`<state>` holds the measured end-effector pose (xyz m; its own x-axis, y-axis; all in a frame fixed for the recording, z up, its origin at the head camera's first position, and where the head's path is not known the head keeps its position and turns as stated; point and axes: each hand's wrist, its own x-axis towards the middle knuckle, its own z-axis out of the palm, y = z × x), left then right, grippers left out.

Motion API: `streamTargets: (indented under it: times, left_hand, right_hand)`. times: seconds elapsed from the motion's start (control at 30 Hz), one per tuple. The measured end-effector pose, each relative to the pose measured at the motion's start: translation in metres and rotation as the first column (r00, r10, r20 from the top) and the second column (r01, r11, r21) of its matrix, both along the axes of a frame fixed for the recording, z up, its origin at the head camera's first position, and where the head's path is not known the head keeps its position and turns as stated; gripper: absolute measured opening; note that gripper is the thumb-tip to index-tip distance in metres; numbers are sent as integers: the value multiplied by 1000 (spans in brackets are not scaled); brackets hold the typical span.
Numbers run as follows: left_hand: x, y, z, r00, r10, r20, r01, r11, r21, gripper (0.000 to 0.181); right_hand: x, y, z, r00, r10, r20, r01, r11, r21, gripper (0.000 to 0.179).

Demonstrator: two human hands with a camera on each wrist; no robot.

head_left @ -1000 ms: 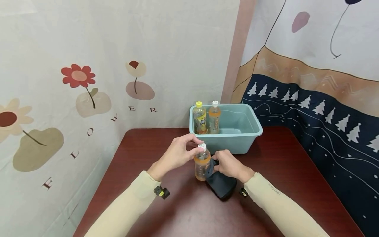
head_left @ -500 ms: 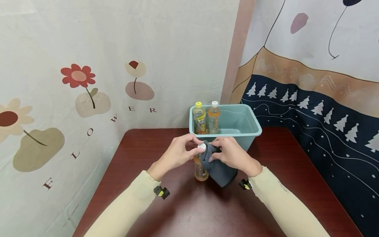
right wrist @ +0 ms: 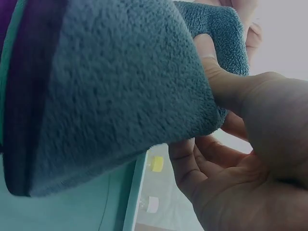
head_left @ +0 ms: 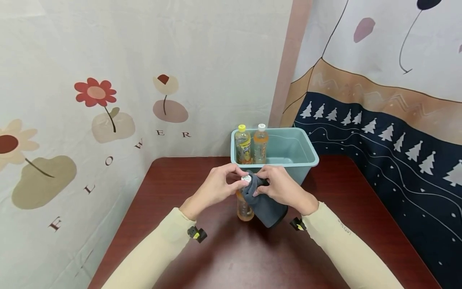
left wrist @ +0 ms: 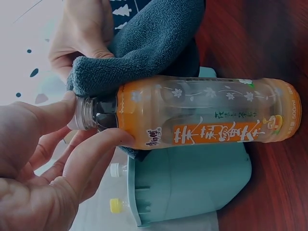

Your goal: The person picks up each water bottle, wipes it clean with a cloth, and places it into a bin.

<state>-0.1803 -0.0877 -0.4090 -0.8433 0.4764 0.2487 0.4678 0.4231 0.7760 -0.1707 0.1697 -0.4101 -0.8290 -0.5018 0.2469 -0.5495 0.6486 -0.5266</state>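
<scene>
A clear plastic bottle (left wrist: 207, 113) with an orange label stands upright on the table in front of the bin. My left hand (head_left: 218, 185) pinches its white cap (head_left: 247, 179) between thumb and fingers. My right hand (head_left: 285, 188) grips a dark grey-blue cloth (head_left: 267, 208) and presses it against the bottle's neck and shoulder, just below the cap. The cloth's lower part hangs down to the right of the bottle, as the right wrist view (right wrist: 125, 82) shows up close. In the head view the cloth hides much of the bottle's upper half.
Behind the hands a light blue-green plastic bin (head_left: 292, 163) stands at the table's far edge. Inside, at its left end, are a yellow-capped bottle (head_left: 243, 146) and a white-capped bottle (head_left: 260, 147). The dark red table (head_left: 173, 172) meets patterned fabric walls.
My right hand has raised the cloth from low beside the bottle up against its neck, lifting the cloth's lower part. The left hand has kept its pinch on the cap.
</scene>
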Motion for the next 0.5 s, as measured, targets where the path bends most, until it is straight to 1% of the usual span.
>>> streamTargets:
  times: [0.13, 0.27, 0.37, 0.5]
  left_hand:
    - [0, 0, 0, 1000, -3, 11, 3, 1000, 8, 17]
    - [-1, 0, 0, 1000, -4, 19, 4, 1000, 16, 17]
    - [0, 0, 0, 1000, -3, 30, 3, 1000, 16, 18]
    - [0, -1, 0, 999, -3, 41, 2, 1000, 19, 19]
  right_hand:
    - [-1, 2, -2, 1000, -1, 22, 1, 1000, 4, 23]
    - [-2, 4, -7, 999, -7, 40, 7, 1000, 16, 23]
    - [-2, 6, -13, 998, -5, 56, 3, 1000, 30, 22]
    - [-4, 6, -27, 998, 14, 60, -18, 998, 59, 17]
